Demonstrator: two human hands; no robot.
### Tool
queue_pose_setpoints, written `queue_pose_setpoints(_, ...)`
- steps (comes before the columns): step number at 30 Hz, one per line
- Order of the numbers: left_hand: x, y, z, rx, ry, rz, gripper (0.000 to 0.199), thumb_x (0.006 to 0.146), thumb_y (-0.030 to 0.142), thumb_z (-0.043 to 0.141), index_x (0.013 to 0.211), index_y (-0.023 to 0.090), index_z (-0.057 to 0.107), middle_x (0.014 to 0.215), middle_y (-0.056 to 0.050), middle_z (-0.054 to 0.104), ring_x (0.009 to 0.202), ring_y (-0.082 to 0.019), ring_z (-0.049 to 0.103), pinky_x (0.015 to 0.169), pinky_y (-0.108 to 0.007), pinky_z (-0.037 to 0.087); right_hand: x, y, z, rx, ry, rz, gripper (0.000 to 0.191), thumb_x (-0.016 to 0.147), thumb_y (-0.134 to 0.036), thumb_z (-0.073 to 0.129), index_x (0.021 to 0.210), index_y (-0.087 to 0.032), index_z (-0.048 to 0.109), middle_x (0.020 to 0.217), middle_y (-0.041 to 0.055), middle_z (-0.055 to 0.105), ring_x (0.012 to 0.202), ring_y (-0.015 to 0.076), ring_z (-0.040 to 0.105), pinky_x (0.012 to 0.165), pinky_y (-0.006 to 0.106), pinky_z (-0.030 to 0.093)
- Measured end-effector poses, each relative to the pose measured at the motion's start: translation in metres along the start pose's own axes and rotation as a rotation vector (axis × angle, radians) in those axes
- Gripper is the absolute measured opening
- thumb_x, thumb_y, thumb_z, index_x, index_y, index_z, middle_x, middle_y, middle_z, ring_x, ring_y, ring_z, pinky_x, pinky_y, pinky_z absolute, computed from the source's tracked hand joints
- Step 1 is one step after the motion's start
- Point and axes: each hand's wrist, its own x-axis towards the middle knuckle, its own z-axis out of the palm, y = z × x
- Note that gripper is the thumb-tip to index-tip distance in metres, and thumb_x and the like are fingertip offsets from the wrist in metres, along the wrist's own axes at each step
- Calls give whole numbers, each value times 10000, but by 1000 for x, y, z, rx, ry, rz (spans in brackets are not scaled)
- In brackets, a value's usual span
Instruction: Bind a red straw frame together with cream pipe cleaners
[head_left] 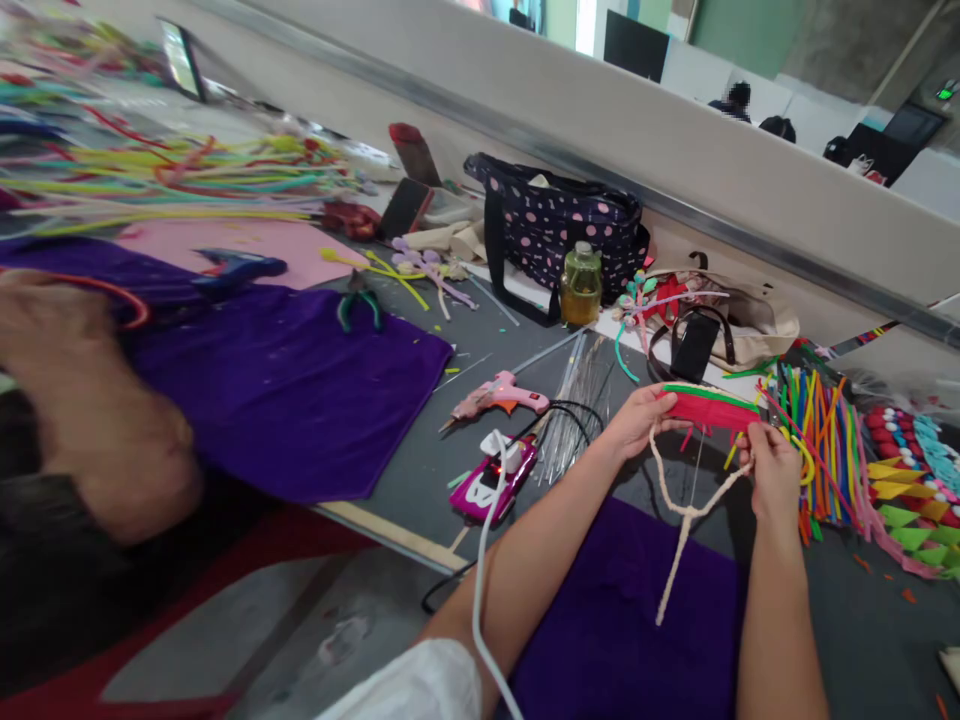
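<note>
Both my hands hold up a red and green craft piece [712,408], with rows that look like fuzzy stems and a pale edge along its top. My left hand [637,415] pinches its left end, and my right hand [772,455] grips its lower right corner. A cream twisted cord [688,513] hangs below in a Y shape, its arms reaching up to the hands. A thin wire or thread runs down from the piece towards the cord's fork. Beneath lies a purple cloth [622,610] on the table.
A pink glue gun [499,397] and a purple power strip [495,480] lie left of my arms. Silver wires [574,420] and colourful stems [817,440] flank my hands. A bottle [581,285] stands by a dotted bag [559,230]. A co-worker's arm [97,400] is at left.
</note>
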Motion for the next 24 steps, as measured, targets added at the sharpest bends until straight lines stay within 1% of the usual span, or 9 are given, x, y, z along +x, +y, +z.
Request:
queue_pose_setpoints(2, 0, 1, -1, -2, -3, 1, 356, 730, 222, 739, 1046, 85, 648, 900, -137, 727, 784, -205, 702, 787, -346, 559, 5, 4, 4, 19, 12, 7, 380, 616, -451, 792, 762, -159, 598, 536, -36, 606, 373, 49, 463, 309, 127, 308)
queue_pose_setpoints(5, 0, 2, -4, 1, 62, 7, 352, 719, 198, 740, 1040, 83, 650, 880, -130, 729, 764, -197, 701, 775, -332, 557, 7, 13, 7, 96, 20, 24, 363, 603, -419, 803, 748, -162, 592, 536, -45, 600, 372, 39, 457, 322, 126, 318)
queue_pose_setpoints(7, 1, 1, -5, 11, 96, 6, 330, 724, 197, 733, 1020, 79, 650, 860, -127, 728, 753, -195, 699, 773, -337, 558, 7, 17, 7, 118, -4, 39, 358, 607, -414, 802, 744, -164, 586, 525, -54, 588, 351, 31, 435, 315, 127, 307)
queue_pose_setpoints(10, 1, -2, -3, 35, 75, -31, 325, 729, 227, 731, 1006, 79, 644, 865, -127, 725, 755, -200, 697, 767, -354, 562, 8, 21, 4, 130, -20, 63, 369, 663, -481, 748, 708, -178, 541, 478, -64, 555, 312, 39, 405, 294, 142, 290)
queue_pose_setpoints(13, 0, -9, 1, 88, 46, -74, 361, 738, 322, 729, 996, 83, 645, 855, -126, 723, 725, -199, 694, 726, -352, 570, 9, 22, 1, 103, 21, 83, 429, 705, -567, 682, 649, -193, 481, 417, -76, 491, 280, 44, 362, 268, 150, 244)
queue_pose_setpoints(15, 0, -14, 5, 138, 69, -52, 410, 750, 406, 710, 1001, 88, 646, 828, -116, 722, 690, -192, 689, 695, -342, 571, 10, 23, 1, 76, 32, 85, 446, 684, -570, 702, 631, -194, 468, 392, -94, 432, 279, 32, 326, 268, 140, 211)
queue_pose_setpoints(17, 0, -19, 7, 182, 112, -9, 446, 753, 457, 692, 1003, 91, 647, 806, -105, 720, 672, -186, 686, 683, -334, 571, 10, 24, 1, 65, 28, 77, 440, 662, -547, 733, 630, -193, 475, 392, -106, 393, 296, 24, 313, 282, 133, 209)
queue_pose_setpoints(20, 0, -22, 6, 219, 154, 20, 457, 742, 464, 699, 988, 82, 652, 796, -103, 719, 684, -185, 687, 687, -327, 573, 10, 27, 2, 58, 7, 65, 409, 663, -530, 738, 653, -191, 508, 400, -109, 374, 314, 25, 307, 299, 136, 211)
queue_pose_setpoints(24, 0, -19, 0, 227, 194, 33, 440, 735, 434, 714, 977, 71, 653, 791, -109, 720, 680, -190, 689, 667, -324, 579, 11, 29, 5, 37, -7, 62, 400, 656, -528, 737, 664, -191, 523, 397, -112, 353, 322, 28, 294, 304, 142, 192)
